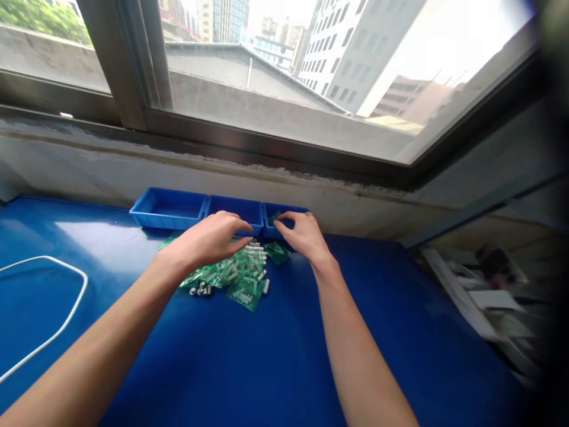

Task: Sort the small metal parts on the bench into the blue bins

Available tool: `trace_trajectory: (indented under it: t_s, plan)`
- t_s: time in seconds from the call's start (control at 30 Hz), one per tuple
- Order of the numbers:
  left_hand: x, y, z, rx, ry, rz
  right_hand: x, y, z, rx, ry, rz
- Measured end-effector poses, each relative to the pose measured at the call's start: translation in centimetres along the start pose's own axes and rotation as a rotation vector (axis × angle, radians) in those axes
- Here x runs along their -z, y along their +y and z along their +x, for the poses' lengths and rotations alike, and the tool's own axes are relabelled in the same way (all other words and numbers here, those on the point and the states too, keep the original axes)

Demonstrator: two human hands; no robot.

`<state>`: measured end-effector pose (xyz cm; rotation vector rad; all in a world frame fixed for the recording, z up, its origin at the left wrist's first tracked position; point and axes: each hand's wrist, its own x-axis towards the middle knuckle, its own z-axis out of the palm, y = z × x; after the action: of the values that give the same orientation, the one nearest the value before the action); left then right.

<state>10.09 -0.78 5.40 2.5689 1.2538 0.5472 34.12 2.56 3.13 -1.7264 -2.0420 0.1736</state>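
Three blue bins [164, 222] lined up along the far side of the table [275, 367], and just on the near side of them there's one heap of green packets [217, 274], way too jumbled to count, with a few metal cylinders [202, 290] at its near left. Left hand [217, 236] is over the heap, thumb and fingers apart. Right hand [304, 233] is at the rightmost bin by some green plastic [272, 218], and honestly I can't tell if its grip is clamped on it.
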Motion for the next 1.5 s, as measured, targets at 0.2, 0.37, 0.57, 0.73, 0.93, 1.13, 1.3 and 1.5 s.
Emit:
trace_trajectory:
  t_s: [0.2, 0.37, 0.57, 0.73, 0.93, 1.13, 1.3, 1.5]
  plan:
    - [0.5, 0.0, -0.2, 0.003, -0.039, -0.021, 1.5, -0.6, -0.1, 0.031, 0.000, 0.025]
    - [0.9, 0.8, -0.6, 0.004, -0.095, -0.066, 4.2, -2.2, -0.9, -0.006, -0.228, 0.005]
    - [0.5, 1.3, -0.3, -0.007, -0.154, -0.034, 4.2, -2.9, -2.0, 0.122, -0.560, -0.126]
    - [-0.1, 1.2, -0.2, -0.026, -0.167, 0.016, 2.6, -3.0, -1.9, 0.094, -0.553, -0.257]
    - [-0.5, 1.5, -0.3, -0.046, -0.151, -0.013, 1.9, -4.2, -2.1, 0.018, -0.443, -0.409]
    - [-0.5, 1.4, 0.0, -0.018, -0.188, -0.017, 2.0, -4.8, -2.2, -0.020, -0.436, -0.408]
    - [0.2, 1.5, 0.0, -0.007, -0.225, -0.038, 2.7, -4.1, -1.8, 0.008, -0.493, -0.410]
    - [1.0, 2.1, 0.0, -0.022, -0.137, -0.102, 4.5, -2.5, -1.1, 0.136, -0.504, -0.151]
